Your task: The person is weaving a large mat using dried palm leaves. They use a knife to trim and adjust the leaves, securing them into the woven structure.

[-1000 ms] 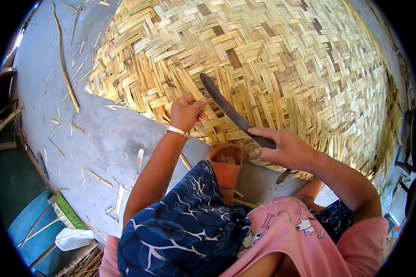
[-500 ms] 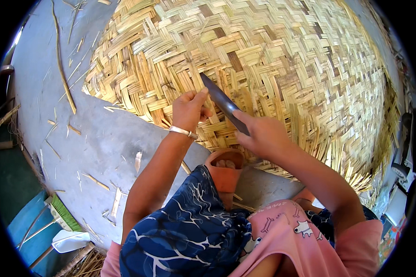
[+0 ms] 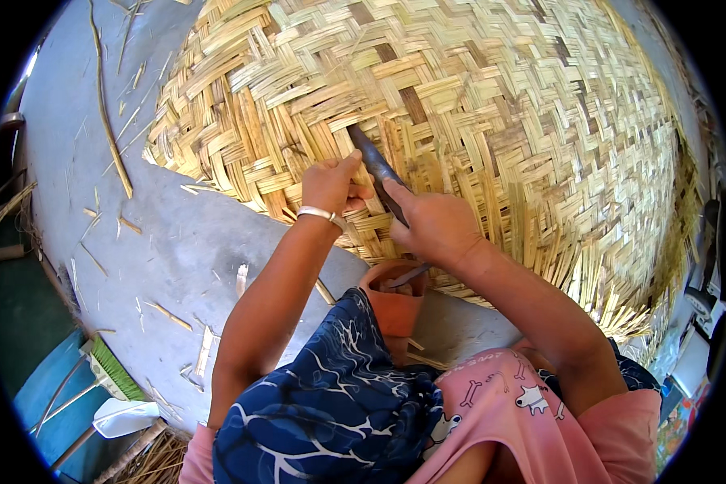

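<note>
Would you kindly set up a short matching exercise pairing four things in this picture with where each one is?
Things:
1. knife
2. bracelet
3. clay pot
4. green broom

Places:
A. lower left, on the blue surface
B. on the left wrist
C. in the right hand, blade over the woven mat
D. at the mat's near edge, just below the right hand

Pairs: 1-C, 2-B, 3-D, 4-A
</note>
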`<state>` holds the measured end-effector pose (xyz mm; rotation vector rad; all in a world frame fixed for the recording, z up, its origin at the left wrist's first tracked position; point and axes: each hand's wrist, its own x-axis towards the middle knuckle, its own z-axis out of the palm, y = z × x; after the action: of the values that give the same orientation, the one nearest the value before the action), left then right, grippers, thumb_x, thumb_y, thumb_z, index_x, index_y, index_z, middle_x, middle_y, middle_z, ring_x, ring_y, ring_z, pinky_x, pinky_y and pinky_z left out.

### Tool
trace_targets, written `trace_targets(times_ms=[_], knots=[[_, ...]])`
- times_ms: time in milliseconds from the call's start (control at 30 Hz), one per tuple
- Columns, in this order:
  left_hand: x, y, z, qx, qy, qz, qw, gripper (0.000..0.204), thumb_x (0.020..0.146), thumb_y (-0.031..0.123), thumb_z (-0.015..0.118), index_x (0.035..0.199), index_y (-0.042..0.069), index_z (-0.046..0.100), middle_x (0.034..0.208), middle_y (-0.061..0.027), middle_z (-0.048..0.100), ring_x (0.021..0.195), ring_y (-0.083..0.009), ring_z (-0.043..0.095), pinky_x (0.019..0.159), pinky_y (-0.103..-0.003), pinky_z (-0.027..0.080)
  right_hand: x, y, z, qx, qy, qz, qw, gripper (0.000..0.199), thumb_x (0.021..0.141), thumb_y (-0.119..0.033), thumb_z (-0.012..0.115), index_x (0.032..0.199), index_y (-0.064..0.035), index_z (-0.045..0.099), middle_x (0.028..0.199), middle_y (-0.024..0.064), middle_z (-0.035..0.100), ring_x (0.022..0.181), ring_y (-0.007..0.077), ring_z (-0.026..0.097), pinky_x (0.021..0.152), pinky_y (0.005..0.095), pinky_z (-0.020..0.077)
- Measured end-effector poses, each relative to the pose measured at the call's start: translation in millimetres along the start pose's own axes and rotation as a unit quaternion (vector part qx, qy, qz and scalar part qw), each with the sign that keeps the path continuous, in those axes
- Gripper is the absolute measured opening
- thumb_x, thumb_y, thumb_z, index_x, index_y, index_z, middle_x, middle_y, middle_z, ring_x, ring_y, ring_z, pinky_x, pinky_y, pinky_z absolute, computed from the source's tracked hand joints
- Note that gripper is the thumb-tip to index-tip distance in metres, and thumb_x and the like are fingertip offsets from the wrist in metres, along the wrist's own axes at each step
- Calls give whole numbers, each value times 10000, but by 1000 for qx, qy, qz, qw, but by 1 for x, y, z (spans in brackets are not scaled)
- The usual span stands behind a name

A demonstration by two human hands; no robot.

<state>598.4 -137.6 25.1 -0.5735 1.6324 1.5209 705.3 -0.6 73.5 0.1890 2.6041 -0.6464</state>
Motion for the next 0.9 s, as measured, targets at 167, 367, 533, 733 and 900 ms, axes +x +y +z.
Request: trace_targets(times_ms=[167, 367, 533, 733, 900], knots=[[-5, -19, -7, 403, 52, 269, 873, 420, 806, 355, 749, 646, 27, 542, 548, -88, 581, 506, -191, 613, 464, -299, 462, -3, 5, 2, -21, 15, -17, 1000, 518, 789, -257, 585, 1285, -126, 514, 665, 146, 636, 585, 343, 625, 520, 477, 483], [-5, -27, -13, 535, 130, 332, 766, 401, 799, 429, 713, 735, 79, 528, 645, -118, 610, 572, -318, 604, 515, -414, 462, -53, 18, -30, -52, -85, -14, 995, 508, 792, -245, 603, 1281, -139, 512, 631, 124, 613, 562, 335, 613, 508, 474, 469], [-2, -33, -12, 547, 129, 372, 739, 288, 841, 335, 682, 817, 82, 546, 774, -116, 648, 599, -317, 625, 530, -419, 486, -112, 61, -73, -27, -149, -31, 988, 584, 786, -244, 631, 1343, -150, 484, 698, 142, 637, 596, 323, 636, 557, 428, 504], [-14, -21, 10, 170, -28, 285, 943, 353, 885, 150, 629, 1197, 1, 560, 886, -96, 674, 551, -171, 626, 498, -293, 507, -124, 82, -97, 237, -146, 15, 960, 606, 807, -89, 634, 1387, -103, 462, 726, 55, 643, 619, 160, 643, 598, 286, 504], [-5, -13, 19, 21, -175, 47, 983, 289, 862, 92, 649, 1123, -16, 591, 822, -68, 675, 557, -125, 636, 470, -246, 509, -116, 67, -92, 350, -127, 9, 928, 592, 830, -82, 631, 1395, -101, 459, 755, 13, 592, 654, 57, 526, 622, 233, 458]])
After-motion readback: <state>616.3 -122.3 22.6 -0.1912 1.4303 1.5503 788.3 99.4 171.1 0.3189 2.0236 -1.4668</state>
